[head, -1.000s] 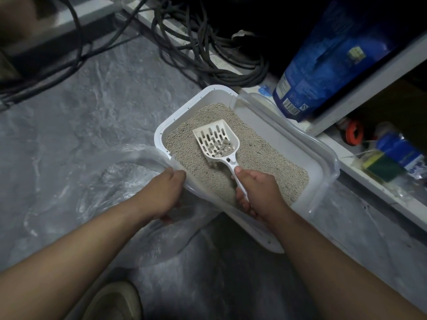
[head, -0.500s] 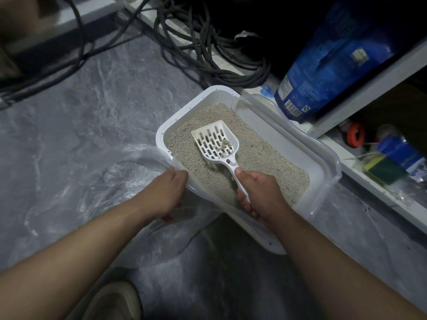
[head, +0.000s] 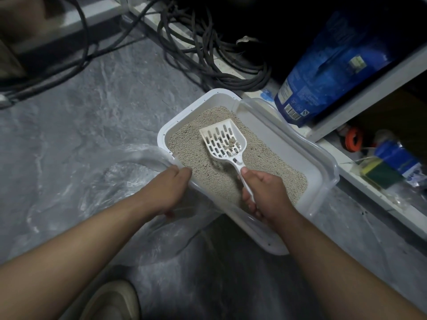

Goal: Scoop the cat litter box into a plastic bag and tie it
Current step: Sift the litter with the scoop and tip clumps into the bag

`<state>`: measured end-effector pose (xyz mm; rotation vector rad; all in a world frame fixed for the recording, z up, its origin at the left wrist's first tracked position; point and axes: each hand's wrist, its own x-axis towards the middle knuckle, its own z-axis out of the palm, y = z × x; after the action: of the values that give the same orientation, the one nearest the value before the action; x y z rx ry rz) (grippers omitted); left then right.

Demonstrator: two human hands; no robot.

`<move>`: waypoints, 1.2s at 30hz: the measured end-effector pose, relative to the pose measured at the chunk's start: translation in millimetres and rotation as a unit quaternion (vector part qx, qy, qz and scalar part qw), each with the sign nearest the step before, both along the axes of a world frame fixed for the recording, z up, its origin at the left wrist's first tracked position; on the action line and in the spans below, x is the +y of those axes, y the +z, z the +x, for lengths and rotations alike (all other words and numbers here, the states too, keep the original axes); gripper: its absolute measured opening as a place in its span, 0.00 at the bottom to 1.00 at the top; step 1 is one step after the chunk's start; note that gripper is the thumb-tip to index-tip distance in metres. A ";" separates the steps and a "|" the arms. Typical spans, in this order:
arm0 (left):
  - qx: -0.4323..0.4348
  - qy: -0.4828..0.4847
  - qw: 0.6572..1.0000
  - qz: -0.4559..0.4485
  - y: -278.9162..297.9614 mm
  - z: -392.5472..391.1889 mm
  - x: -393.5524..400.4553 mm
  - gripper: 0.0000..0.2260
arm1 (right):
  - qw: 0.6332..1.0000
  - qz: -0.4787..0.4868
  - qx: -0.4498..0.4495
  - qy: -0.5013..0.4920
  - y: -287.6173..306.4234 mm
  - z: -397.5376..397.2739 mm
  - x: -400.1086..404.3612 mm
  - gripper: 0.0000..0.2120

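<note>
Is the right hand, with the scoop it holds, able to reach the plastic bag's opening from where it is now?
Probably yes. The right hand grips the scoop above the litter, and the plastic bag lies open just beside the litter box. Only the box's low rim and the left hand, holding the bag there, lie between.

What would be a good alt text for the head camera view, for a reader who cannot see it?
The right hand holds a white slotted scoop with a few clumps over a litter box on a grey floor. The left hand grips a clear plastic bag at the box's edge.
</note>
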<state>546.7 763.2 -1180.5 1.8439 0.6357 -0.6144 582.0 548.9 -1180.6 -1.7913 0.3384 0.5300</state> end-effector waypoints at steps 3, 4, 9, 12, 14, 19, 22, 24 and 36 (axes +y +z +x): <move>-0.034 -0.033 0.999 0.021 4.7 0.9 -0.6 0.21 | 1.000 0.014 0.001 -0.007 6.9 0.7 -0.7 0.15; -0.040 -0.028 0.999 0.019 3.6 0.9 0.2 0.22 | 1.000 0.022 0.001 -0.010 10.5 1.4 -1.0 0.14; -0.043 -0.020 0.999 -0.014 4.9 -6.4 7.2 0.27 | 1.000 0.006 -0.026 0.002 29.0 5.4 -4.1 0.14; -0.073 -0.021 0.997 -0.022 0.1 -18.6 18.6 0.20 | 0.999 0.017 -0.033 0.017 41.5 1.6 -0.5 0.12; -0.096 -0.046 0.993 0.042 -8.4 -29.2 29.9 0.12 | 0.998 0.027 -0.037 0.036 51.1 -3.6 4.9 0.12; -0.085 -0.097 0.988 0.083 -15.2 -52.0 47.6 0.07 | 0.992 0.039 -0.062 0.100 63.4 -22.4 22.3 0.13; -0.095 -0.089 0.990 0.046 -16.4 -56.9 55.4 0.14 | 0.989 0.042 -0.065 0.128 64.4 -35.8 31.8 0.13; -0.085 -0.040 0.994 -0.050 -16.3 -56.1 56.0 0.20 | 0.986 0.036 -0.068 0.147 63.4 -42.6 35.2 0.14; -0.112 0.052 0.989 -0.075 -10.7 -27.7 39.9 0.12 | 0.990 0.024 -0.055 0.131 58.1 -51.0 26.8 0.14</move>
<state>519.0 803.1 -1191.2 1.6971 0.5184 -0.3682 531.0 575.6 -1122.6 -1.8204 0.0120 0.6151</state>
